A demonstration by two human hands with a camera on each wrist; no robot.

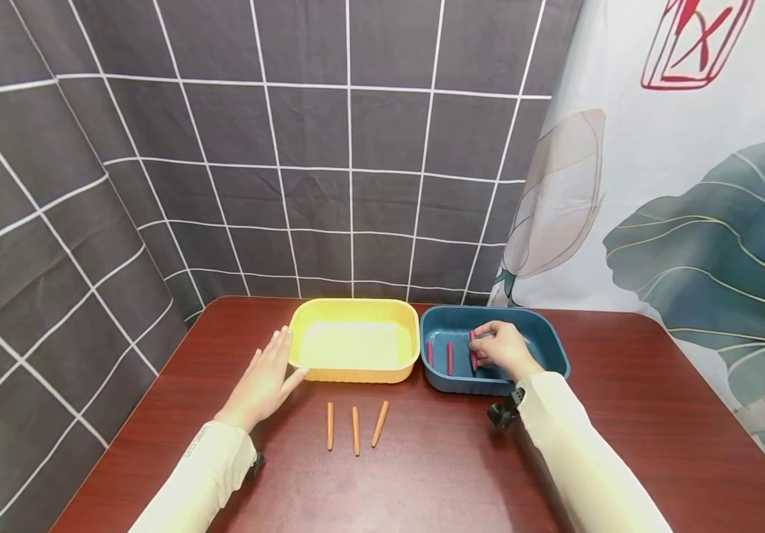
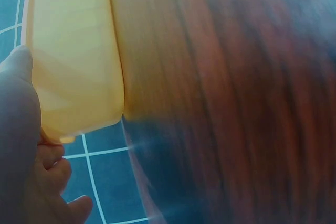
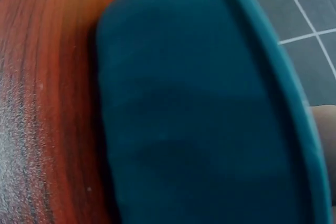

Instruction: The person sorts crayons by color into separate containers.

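My left hand (image 1: 259,385) rests with fingers extended along the left side of a yellow plastic basin (image 1: 356,376). Its thumb touches the basin's near left corner, and the left wrist view shows that thumb at the rim. Inside the blue basin (image 1: 462,386) on the right, my right hand (image 1: 504,349) pinches a red crayon-like stick (image 1: 473,360) between thumb and fingers. Two similar red sticks (image 1: 450,359) stand to the left of it in the same basin. In the right wrist view the blue basin's outer wall (image 3: 189,103) hides most of the hand.
Three orange crayon-like sticks (image 1: 356,431) with tapered ends lie side by side on the reddish-brown table (image 1: 436,474), in front of the yellow basin. The two basins stand next to each other near the back edge. Behind the table hangs a grey grid-patterned cloth (image 1: 382,200).
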